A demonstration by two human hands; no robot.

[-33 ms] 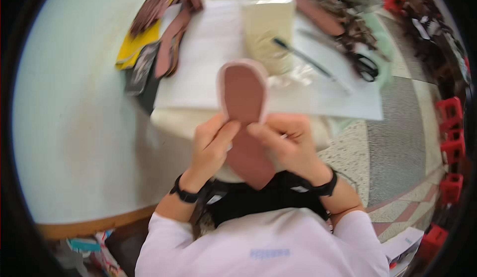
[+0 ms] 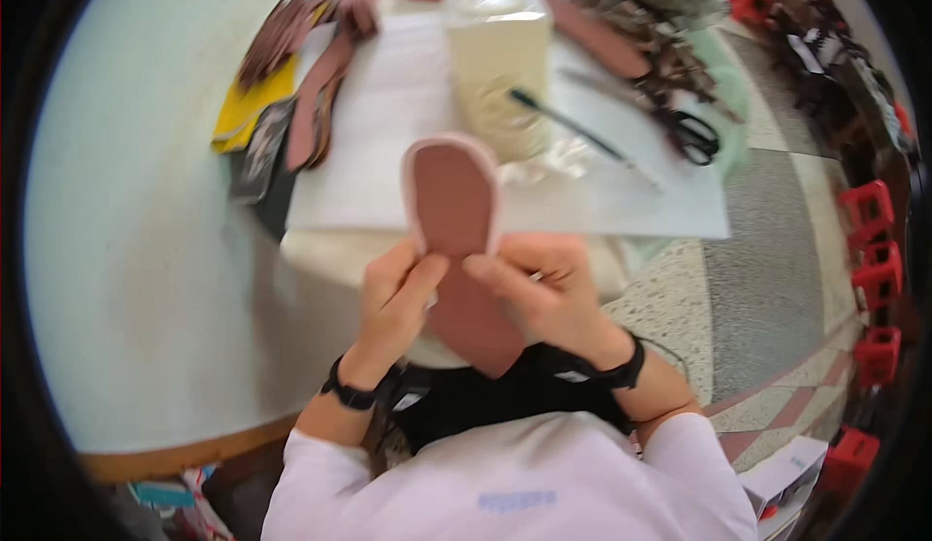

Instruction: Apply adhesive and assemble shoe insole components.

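A reddish-brown shoe insole (image 2: 452,196) with a pale border round its wide end is held up in front of me, over the table's near edge. My left hand (image 2: 391,293) pinches its left edge at the narrow middle, thumb on top. On the opposite edge my right hand (image 2: 551,287) grips it the same way, fingers curled. The insole's lower end points down toward my lap. Beyond it stands a translucent square jar (image 2: 497,55) of cream-coloured contents. A thin dark-handled stick (image 2: 573,128), its kind blurred, lies slanting beside the jar.
White paper (image 2: 340,196) covers the table. Black-handled scissors (image 2: 694,139) lie at its right. Brown strips (image 2: 282,41) are stacked on a yellow packet (image 2: 257,99) at the left. Dark scraps (image 2: 650,7) heap at the far right. Red stools (image 2: 867,213) stand on the floor; a pale wall (image 2: 146,201) borders the left.
The whole view has shifted a little, so things sit slightly further left and mostly lower. Both hands keep the same hold on the insole.
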